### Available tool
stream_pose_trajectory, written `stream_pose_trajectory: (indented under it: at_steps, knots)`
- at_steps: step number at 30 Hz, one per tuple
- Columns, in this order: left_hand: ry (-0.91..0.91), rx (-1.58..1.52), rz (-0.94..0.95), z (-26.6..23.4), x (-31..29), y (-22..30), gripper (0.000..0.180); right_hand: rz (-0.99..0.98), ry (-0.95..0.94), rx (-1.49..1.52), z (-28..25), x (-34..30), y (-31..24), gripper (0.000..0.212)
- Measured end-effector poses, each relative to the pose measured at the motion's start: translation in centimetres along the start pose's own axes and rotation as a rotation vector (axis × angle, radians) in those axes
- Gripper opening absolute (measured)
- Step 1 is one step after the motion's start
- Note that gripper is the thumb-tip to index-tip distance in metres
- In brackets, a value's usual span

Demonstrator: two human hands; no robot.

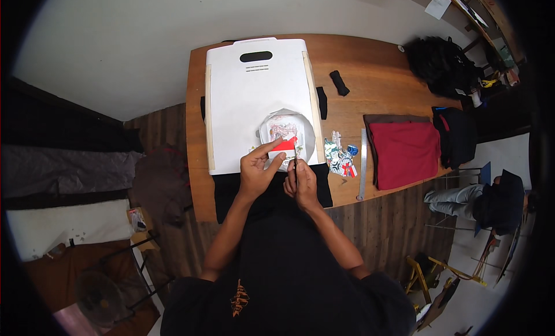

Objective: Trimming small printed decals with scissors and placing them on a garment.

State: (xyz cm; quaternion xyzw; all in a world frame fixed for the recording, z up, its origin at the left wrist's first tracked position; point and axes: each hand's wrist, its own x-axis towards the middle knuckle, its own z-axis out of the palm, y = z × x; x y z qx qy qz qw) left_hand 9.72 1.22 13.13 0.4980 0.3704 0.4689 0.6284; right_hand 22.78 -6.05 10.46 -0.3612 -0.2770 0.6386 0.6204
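Observation:
Over a round white bowl [313,140], my left hand [260,169] pinches a red and white cut-out piece [283,146] between thumb and fingers. My right hand [303,184] is closed round a slim pair of scissors [296,156], whose blades point away from me and meet the right edge of the red piece. Paper scraps with reddish marks [281,129] lie inside the bowl. The bowl stands on the near right part of a large white panel [243,116]. Beside the panel lies a pile of colourful cut-outs [341,157].
A steel ruler [363,165] and folded red cloth [404,154] lie to the right on the wooden table [358,76], with dark folded clothing [455,136] beyond. A black rolled item [339,83] lies further back, and a black bag [442,64] at the far right. A fan [101,298] stands lower left.

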Motion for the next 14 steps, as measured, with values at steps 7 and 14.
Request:
stream_pose_trajectory:
  at_steps: [7,14]
  knots:
    - [-0.013,0.003,-0.006,0.0,-0.1,0.1,0.039,-0.009,0.009,-0.009,-0.1,0.2,0.1,0.035]
    - [-0.046,0.070,-0.023,-0.6,-0.3,-1.0,0.039,0.000,0.023,-0.008,0.0,0.3,-0.3,0.036]
